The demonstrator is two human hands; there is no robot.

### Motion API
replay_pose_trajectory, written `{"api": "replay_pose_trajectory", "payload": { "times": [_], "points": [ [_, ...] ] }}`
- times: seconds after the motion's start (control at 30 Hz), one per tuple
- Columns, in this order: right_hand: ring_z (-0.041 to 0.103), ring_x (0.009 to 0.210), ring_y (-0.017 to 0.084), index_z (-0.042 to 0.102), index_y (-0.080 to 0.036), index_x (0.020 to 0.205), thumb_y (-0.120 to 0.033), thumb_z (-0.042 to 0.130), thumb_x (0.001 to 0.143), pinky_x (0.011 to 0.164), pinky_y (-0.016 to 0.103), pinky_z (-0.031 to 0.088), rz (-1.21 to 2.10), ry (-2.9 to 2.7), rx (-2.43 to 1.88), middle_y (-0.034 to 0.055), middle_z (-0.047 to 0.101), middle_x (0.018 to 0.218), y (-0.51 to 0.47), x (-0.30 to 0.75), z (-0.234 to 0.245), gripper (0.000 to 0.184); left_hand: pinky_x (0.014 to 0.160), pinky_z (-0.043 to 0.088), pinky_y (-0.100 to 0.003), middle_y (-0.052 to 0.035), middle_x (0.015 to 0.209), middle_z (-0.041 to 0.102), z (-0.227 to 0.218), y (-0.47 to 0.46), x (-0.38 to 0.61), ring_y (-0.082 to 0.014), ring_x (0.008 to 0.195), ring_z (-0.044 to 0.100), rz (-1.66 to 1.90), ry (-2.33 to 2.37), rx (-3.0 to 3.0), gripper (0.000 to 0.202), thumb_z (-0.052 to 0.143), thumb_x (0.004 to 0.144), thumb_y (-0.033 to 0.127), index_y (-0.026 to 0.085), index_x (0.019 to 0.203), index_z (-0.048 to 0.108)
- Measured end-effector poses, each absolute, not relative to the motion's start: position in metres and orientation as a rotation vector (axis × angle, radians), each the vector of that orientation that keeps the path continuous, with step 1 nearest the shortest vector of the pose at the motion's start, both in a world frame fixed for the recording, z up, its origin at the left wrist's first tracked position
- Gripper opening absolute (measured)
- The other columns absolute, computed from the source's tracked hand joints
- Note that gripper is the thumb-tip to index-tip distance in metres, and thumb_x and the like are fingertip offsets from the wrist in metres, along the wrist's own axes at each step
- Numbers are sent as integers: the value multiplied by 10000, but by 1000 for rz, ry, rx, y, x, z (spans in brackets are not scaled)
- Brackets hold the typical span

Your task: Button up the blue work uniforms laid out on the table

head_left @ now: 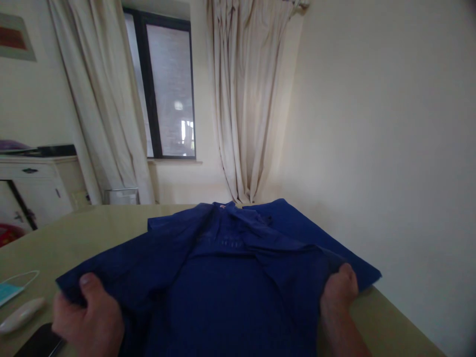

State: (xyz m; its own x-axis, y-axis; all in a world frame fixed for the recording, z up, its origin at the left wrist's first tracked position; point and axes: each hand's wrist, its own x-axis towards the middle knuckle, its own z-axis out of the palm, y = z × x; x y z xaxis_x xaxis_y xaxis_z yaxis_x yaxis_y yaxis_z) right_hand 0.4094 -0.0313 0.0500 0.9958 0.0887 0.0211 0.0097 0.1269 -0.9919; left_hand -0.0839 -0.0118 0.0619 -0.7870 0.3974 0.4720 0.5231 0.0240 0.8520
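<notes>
A dark blue garment, which looks like a shirt or jacket with a collar, lies spread on the table. Its collar is at the far side, and its front is parted around the middle. My left hand pinches the near left edge of the cloth, thumb on top. On the other side my right hand is closed round the right part, with its fingertips partly hidden. One sleeve stretches out flat to the right, past my right hand. The garment's lower end runs out of view at the bottom.
At the table's left lie a blue face mask, a white oblong object and a black phone-like object. A white cabinet stands at the far left. Beige curtains flank the window; a bare wall borders the right.
</notes>
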Motion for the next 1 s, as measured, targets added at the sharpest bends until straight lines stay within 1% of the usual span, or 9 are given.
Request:
{"api": "replay_pose_trajectory", "payload": {
  "times": [0.13,0.23,0.3,0.37,0.47,0.6,0.7,0.83,1.0],
  "points": [
    [388,641,161,470,-241,759,-479,460,942,638,323,372,-175,-267,-1383,-57,391,687,-45,371,73,300,574,469,-299,-9,729,608,55,-19,-51,-224,658,605,-1689,-1927,-1455,316,491,955,474,217,998,668],
    [493,657,181,585,-212,858,-516,456,999,660,309,423,-263,-741,-1346,-18,522,705,-61,322,82,358,615,510,-202,-2,867,703,40,-29,-2,-134,675,667,-1340,-1087,-2493,289,395,1044,325,263,1068,677],
    [626,754,206,675,-213,964,-473,454,1026,723,302,493,-48,-1332,-1188,42,668,811,-70,285,75,346,535,466,-184,13,805,693,23,-37,31,-101,573,637,-997,-632,-2798,352,334,1077,272,260,1011,679],
    [680,858,197,710,-242,1041,-402,468,1043,816,286,517,276,-1827,-1007,51,736,923,-75,253,63,290,438,385,-216,30,647,639,6,-44,53,-104,463,577,-903,-431,-2818,442,308,1091,322,244,812,642],
    [659,781,167,705,-238,977,-420,456,1053,771,246,507,524,-1925,-980,27,721,856,-74,227,43,317,413,347,-249,36,560,601,-3,-49,59,-114,422,556,-917,-411,-2831,527,234,1098,346,237,746,610],
    [571,712,158,653,-215,850,-556,475,1019,672,232,464,663,-1556,-1194,0,615,750,-64,229,32,420,547,477,-208,7,761,700,21,-49,40,-116,596,669,-956,-577,-2919,409,278,1098,302,231,1029,675],
    [541,708,153,637,-196,806,-631,629,904,646,233,445,898,-1362,-1193,-16,578,733,-59,237,35,445,676,534,-184,-23,917,749,37,-47,28,-113,751,727,-1179,-625,-2783,311,359,1083,235,218,1150,662],
    [573,735,156,682,-178,843,-585,807,758,700,251,459,1262,-1363,-1054,-18,620,760,-62,239,42,434,730,549,-176,-26,948,758,35,-47,24,-112,800,738,-1321,-695,-2679,234,436,1062,212,209,1079,670],
    [615,813,187,738,-187,858,-542,785,794,770,284,484,1234,-1377,-1130,8,675,823,-68,240,44,363,689,546,-191,-18,940,745,30,-52,24,-113,765,726,-1259,-732,-2767,217,463,1058,230,226,1130,668]
  ]
}}
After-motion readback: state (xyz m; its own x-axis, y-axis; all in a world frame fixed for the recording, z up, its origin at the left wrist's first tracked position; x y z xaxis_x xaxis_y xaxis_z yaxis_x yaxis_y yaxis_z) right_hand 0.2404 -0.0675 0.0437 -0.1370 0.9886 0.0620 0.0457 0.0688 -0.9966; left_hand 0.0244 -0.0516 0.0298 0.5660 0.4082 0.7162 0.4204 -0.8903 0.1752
